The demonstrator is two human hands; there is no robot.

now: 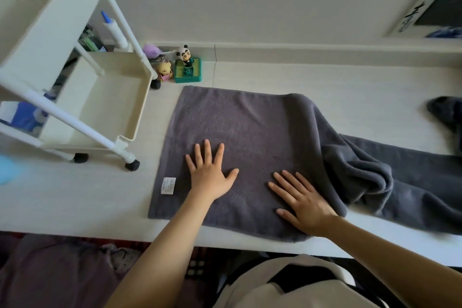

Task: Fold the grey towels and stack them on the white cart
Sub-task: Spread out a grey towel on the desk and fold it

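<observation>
A grey towel (250,137) lies partly folded near the table's (325,77) front edge, its flat part smooth and its right end bunched. The left hand (210,175) and right hand (303,204) press flat on it, fingers straight and spread, holding nothing. The cart (100,97) stands at the table's left end, and another towel (443,114) lies at the right edge.

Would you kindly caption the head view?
Both hands, left and right, press a grey towel flat beside the white cart.
</observation>
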